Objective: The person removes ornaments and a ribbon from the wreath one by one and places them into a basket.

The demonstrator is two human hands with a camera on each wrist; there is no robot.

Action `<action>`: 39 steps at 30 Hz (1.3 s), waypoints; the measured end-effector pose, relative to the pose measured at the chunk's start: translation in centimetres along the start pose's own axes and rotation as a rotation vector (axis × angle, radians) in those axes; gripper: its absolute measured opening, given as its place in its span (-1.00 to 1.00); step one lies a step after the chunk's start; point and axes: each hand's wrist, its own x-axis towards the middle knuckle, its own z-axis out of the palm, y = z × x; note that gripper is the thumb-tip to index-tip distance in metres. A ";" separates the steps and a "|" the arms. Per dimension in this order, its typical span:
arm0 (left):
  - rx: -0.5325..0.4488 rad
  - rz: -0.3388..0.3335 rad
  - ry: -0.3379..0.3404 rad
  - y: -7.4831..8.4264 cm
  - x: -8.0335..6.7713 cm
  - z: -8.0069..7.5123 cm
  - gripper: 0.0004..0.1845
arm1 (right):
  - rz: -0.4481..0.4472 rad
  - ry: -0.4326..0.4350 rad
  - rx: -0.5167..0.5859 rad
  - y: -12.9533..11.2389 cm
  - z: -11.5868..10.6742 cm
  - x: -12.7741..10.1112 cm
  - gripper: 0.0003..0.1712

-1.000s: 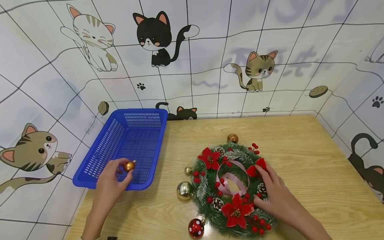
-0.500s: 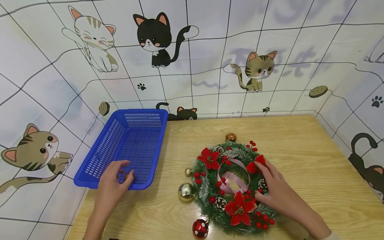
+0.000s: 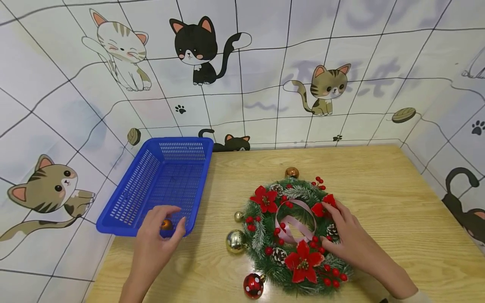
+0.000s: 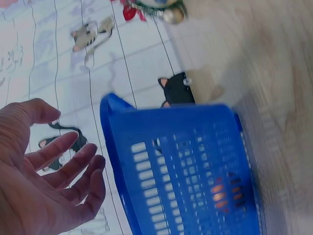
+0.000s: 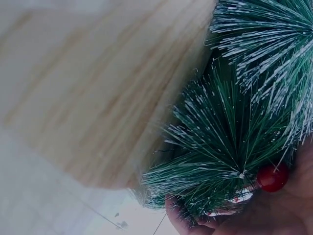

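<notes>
Bauble [image 3: 166, 224] now down in basket [image 3: 203, 176], behind slots [image 4: 148, 175] in left-wrist view only.

No word, brand or number can be read in any view. The nearest to writing stands on the white wall covering with thin black grid lines and printed cartoon cats [image 3: 261, 80]: a row of pale purple, brush-like strokes [image 3: 360, 78] shaped rather like lettering, too blurred to make out. A second, fainter patch of purple curved strokes [image 3: 379, 14], likewise illegible, runs along its upper right. The same covering bears small black paw-print symbols [image 3: 180, 109], one of them low down near the table's back edge.
</notes>
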 end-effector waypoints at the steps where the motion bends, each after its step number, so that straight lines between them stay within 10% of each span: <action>1: -0.012 0.006 -0.010 0.2 -0.1 0.2 -0.69 | -0.003 0.002 -0.003 0.0 0.0 0.0 0.09; 25: -0.222 0.162 -0.333 5.7 -4.3 5.4 -0.55 | -0.023 0.018 -0.014 0.3 0.2 0.0 0.11; 39: -0.119 0.105 -0.704 7.2 -4.8 6.6 -0.46 | -0.018 0.017 -0.002 0.2 0.1 0.0 0.15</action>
